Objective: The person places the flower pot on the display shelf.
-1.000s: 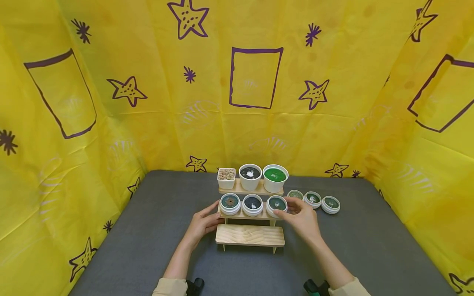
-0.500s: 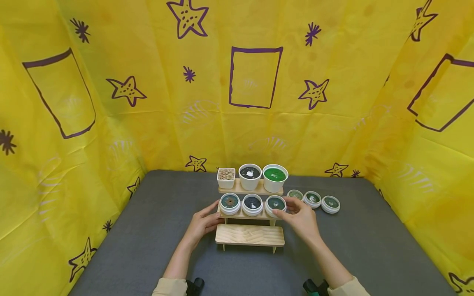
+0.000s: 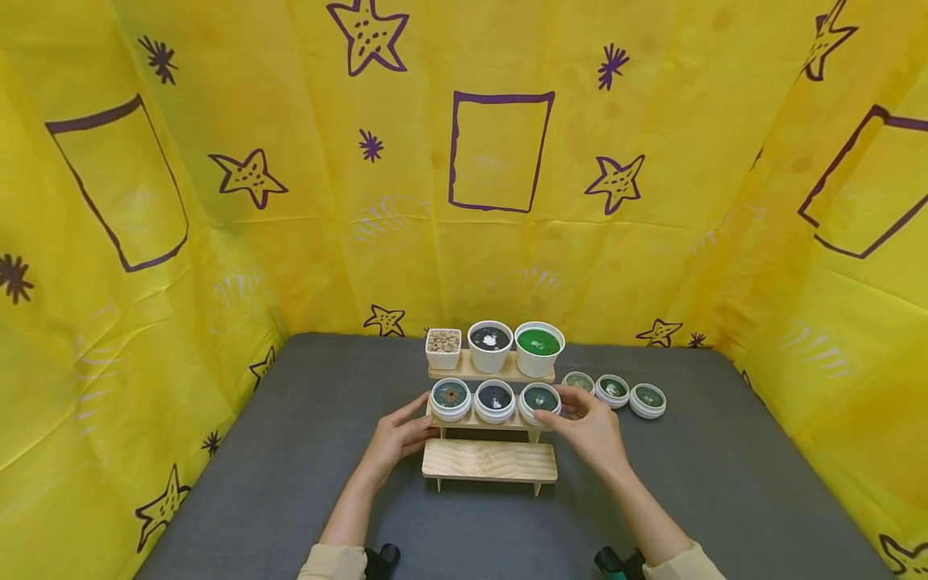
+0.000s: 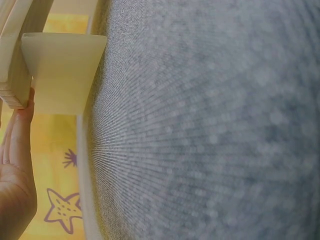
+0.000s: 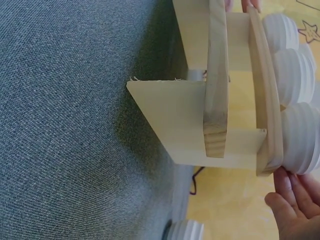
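A three-tier wooden stand [image 3: 489, 461] is in the middle of the head view. On its middle shelf is a row of three small white ridged pots with dark, glossy fillings. My right hand [image 3: 596, 431] holds the rightmost pot [image 3: 540, 400], thumb in front and fingers at its right side; the right wrist view shows fingertips against that pot [image 5: 301, 137]. At the shelf's left end, my left hand [image 3: 394, 439] rests its extended fingers on the wood. In the left wrist view those fingers [image 4: 21, 135] touch the shelf edge [image 4: 17, 75].
The top shelf carries a square tub of beige bits [image 3: 443, 348], a dark-filled cup [image 3: 490, 346] and a green-filled cup [image 3: 539, 350]. Three more small pots, the farthest right one [image 3: 648, 400] included, stand on the grey table [image 3: 290, 451]. Yellow patterned cloth [image 3: 304, 266] encloses the table.
The rightmost pot on the middle shelf has shifted very slightly left under my right hand in the first half second. My left hand has stayed in place.
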The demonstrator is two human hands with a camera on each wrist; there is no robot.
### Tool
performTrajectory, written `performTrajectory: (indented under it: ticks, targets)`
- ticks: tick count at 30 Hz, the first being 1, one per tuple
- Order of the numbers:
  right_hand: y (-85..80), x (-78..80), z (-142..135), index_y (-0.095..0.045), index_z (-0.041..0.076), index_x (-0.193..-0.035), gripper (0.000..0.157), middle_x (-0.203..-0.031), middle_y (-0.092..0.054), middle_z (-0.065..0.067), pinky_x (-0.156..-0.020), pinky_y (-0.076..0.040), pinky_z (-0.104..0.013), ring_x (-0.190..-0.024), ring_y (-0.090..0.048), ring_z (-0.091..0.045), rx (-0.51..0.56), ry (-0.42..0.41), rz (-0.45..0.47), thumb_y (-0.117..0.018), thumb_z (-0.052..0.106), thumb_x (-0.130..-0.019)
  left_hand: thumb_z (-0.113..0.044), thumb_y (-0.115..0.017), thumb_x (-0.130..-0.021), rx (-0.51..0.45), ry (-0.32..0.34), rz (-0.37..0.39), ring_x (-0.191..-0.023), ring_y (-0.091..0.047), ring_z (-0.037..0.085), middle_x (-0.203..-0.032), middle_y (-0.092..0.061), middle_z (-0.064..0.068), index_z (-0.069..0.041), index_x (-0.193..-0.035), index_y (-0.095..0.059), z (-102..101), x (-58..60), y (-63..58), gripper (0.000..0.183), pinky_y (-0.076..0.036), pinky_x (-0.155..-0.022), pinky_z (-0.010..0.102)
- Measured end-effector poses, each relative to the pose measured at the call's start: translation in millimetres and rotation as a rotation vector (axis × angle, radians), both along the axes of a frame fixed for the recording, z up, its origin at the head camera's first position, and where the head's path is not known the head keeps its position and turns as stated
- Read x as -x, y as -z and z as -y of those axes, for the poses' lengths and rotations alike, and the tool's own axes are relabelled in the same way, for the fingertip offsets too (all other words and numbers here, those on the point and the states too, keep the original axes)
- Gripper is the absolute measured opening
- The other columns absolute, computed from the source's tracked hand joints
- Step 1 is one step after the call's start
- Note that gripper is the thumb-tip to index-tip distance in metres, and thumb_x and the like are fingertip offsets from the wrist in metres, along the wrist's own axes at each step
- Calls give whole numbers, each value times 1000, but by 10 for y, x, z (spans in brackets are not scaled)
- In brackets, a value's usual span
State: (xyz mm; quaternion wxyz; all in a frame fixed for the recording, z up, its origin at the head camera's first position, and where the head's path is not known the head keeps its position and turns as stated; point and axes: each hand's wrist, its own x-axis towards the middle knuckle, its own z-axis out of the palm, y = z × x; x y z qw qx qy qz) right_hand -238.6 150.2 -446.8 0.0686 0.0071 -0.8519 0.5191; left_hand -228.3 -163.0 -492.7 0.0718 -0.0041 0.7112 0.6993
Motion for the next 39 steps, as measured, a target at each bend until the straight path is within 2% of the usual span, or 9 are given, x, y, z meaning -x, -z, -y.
performTrajectory:
  ticks: [4, 8, 13, 17, 20, 26, 33, 35, 39]
  targets:
    - [19, -2, -10, -68, 12, -122, 54, -115, -73, -12, -94, -57, -34, -106, -70, -22, 26, -3, -9, -87, 30, -74, -21, -62, -96, -3, -13, 5, -103, -72, 21, -132, -62, 26, -13, -151, -42, -5, 7, 14, 59, -58, -91, 36]
    - [38, -12, -44, -68, 12, -123, 54, -119, -72, -11, -100, -54, -37, -108, -69, -20, 63, -16, -22, -86, 31, -76, -22, -62, -95, -10, -12, 10, -105, -72, 23, -134, -61, 26, -14, -151, -42, -3, 9, 17, 59, -57, -92, 37]
    - [81, -17, -134, -68, 11, -122, 52, -121, -72, -10, -101, -53, -30, -108, -69, -12, 109, -21, -47, -85, 30, -77, -26, -64, -94, -14, 1, -9, -102, -72, 19, -135, -61, 26, -14, -151, -42, 9, -1, 23, 62, -58, -90, 35]
    - [125, 6, -231, -67, 5, -124, 51, -124, -70, -14, -92, -53, -15, -104, -69, -3, 149, -25, -70, -83, 25, -80, -27, -63, -95, -13, 24, -36, -100, -72, 16, -133, -62, 25, -11, -152, -40, 27, -4, 28, 63, -58, -87, 31]
    - [159, 36, -314, -65, 3, -126, 51, -124, -70, -14, -85, -51, -7, -101, -67, 4, 159, -9, -72, -82, 23, -81, -26, -62, -96, -20, 32, -24, -104, -72, 20, -133, -61, 26, -12, -153, -38, 31, 1, 26, 63, -58, -89, 33]
    - [236, 113, -504, -65, 2, -124, 49, -122, -70, -14, -80, -51, -6, -94, -64, 11, 140, 62, -64, -80, 25, -83, -21, -59, -98, -19, 32, 6, -114, -68, 32, -137, -58, 28, -12, -154, -36, 19, 7, 9, 61, -56, -95, 39]
    - [287, 197, -762, -67, 3, -123, 49, -117, -72, -11, -75, -49, -4, -84, -61, 19, 96, 193, -62, -80, 31, -84, -20, -59, -98, -25, 32, 13, -114, -68, 31, -138, -57, 27, -15, -153, -37, 14, 9, 3, 60, -56, -95, 38]
    - [295, 226, -837, -67, 3, -122, 49, -113, -74, -5, -74, -49, -3, -82, -60, 20, 100, 238, -65, -80, 31, -83, -21, -59, -98, -22, 36, 10, -113, -68, 30, -138, -57, 27, -15, -153, -37, 15, 7, 5, 60, -56, -95, 38]
    - [326, 293, -988, -68, 4, -121, 49, -97, -71, 18, -71, -46, -2, -77, -59, 23, 107, 336, -64, -81, 32, -82, -21, -59, -98, -16, 33, 0, -112, -69, 29, -136, -59, 27, -14, -153, -37, 17, 7, 10, 60, -56, -95, 39]
